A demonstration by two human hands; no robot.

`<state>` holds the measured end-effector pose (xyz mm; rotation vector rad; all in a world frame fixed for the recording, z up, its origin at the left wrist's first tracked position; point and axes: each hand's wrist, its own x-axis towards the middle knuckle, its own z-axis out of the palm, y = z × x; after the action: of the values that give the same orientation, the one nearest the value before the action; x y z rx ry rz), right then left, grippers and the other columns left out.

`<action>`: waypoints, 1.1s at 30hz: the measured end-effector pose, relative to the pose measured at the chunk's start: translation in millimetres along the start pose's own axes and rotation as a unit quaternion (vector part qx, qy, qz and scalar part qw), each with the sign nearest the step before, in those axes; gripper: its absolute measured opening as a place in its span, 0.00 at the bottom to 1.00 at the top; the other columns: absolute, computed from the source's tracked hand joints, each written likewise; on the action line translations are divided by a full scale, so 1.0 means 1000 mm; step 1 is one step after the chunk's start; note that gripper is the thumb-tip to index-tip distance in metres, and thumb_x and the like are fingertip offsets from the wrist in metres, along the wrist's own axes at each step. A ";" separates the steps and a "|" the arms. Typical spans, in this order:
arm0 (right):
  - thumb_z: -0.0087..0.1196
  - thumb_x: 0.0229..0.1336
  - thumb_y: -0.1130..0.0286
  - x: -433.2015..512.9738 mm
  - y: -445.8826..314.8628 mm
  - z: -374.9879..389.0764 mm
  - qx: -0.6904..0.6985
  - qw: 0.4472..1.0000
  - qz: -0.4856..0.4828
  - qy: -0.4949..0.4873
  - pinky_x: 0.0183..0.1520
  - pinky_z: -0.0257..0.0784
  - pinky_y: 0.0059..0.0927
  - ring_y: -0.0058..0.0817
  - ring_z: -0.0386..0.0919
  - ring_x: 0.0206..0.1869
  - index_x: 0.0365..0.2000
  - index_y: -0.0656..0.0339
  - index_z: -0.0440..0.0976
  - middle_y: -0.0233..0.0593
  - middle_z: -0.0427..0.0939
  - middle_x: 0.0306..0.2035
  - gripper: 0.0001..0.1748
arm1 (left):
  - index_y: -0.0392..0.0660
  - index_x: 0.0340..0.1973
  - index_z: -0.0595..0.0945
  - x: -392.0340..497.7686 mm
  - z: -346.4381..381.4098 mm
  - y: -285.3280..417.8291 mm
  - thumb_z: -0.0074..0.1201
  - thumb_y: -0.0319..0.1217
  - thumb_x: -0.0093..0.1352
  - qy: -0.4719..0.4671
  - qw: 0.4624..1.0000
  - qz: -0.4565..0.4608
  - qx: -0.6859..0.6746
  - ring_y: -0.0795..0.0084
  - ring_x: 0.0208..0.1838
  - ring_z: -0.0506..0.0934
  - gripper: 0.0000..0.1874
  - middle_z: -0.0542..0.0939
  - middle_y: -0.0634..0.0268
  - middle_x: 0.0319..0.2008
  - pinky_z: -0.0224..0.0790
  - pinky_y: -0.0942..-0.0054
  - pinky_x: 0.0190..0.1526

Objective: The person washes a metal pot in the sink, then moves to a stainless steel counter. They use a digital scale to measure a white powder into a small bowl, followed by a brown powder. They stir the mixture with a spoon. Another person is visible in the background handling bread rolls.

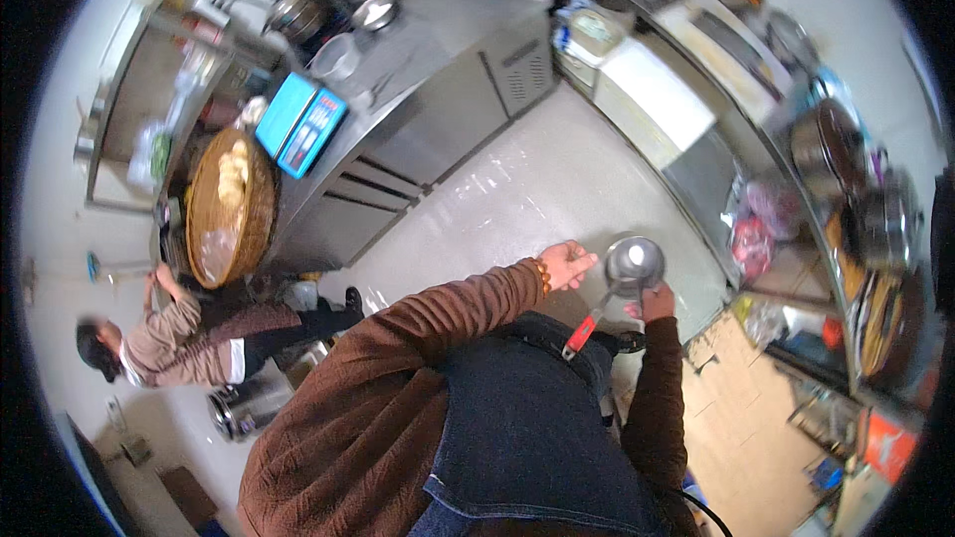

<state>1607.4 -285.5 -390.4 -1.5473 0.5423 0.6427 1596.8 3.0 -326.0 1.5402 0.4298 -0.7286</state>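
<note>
A small round steel pan [633,262] with a long handle is held up over the floor in front of me. Its handle, with a red grip [582,334], slants back toward my dark apron. My right hand [653,303] grips the near right side of the pan's rim. Just left of the pan, my left hand [568,265] reaches toward it, the fingers drawn together. Whether anything small is between those fingertips is too blurred to tell. A beaded bracelet circles the left wrist.
A steel counter [440,15] at the left bears a blue scale [301,124], a plastic tub [336,57] and a wicker basket [261,209] with pale pieces. Another person [171,343] works at its end. A shelf rack [791,164] with pots [828,142] stands right.
</note>
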 end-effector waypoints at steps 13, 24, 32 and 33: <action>0.54 0.71 0.60 -0.042 -0.193 0.433 -0.117 0.893 0.216 -0.378 0.30 0.83 0.32 0.39 0.85 0.31 0.57 0.67 0.67 0.51 0.83 0.37 0.24 | 0.41 0.30 0.67 -0.116 -0.333 -0.023 0.55 0.24 0.70 0.438 0.877 0.109 -0.166 0.66 0.22 0.84 0.11 0.78 0.59 0.21 0.77 0.67 0.20; 0.51 0.69 0.69 0.024 -0.325 0.559 -0.317 0.742 0.112 -0.580 0.20 0.72 0.26 0.24 0.77 0.19 0.42 0.64 0.70 0.35 0.75 0.25 0.09 | 0.38 0.31 0.65 -0.101 -0.481 0.004 0.53 0.21 0.71 0.547 0.760 0.062 -0.347 0.60 0.21 0.83 0.11 0.79 0.52 0.23 0.83 0.62 0.21; 0.49 0.67 0.71 0.051 -0.440 0.603 -0.360 0.687 0.108 -0.622 0.20 0.72 0.24 0.24 0.78 0.19 0.35 0.63 0.69 0.35 0.75 0.25 0.06 | 0.42 0.33 0.65 -0.102 -0.546 0.037 0.52 0.19 0.70 0.526 0.719 0.108 -0.442 0.60 0.21 0.82 0.11 0.75 0.58 0.20 0.85 0.59 0.25; 0.49 0.67 0.71 0.053 -0.445 0.608 -0.356 0.689 0.108 -0.622 0.20 0.71 0.24 0.23 0.77 0.19 0.36 0.63 0.68 0.34 0.75 0.25 0.06 | 0.42 0.33 0.65 -0.101 -0.552 0.042 0.52 0.19 0.70 0.532 0.725 0.110 -0.423 0.60 0.21 0.82 0.11 0.76 0.58 0.20 0.85 0.59 0.25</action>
<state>1901.4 356.7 -120.7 -1.2996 -0.6828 2.0252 1656.3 555.2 -237.2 0.9194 1.2034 0.6224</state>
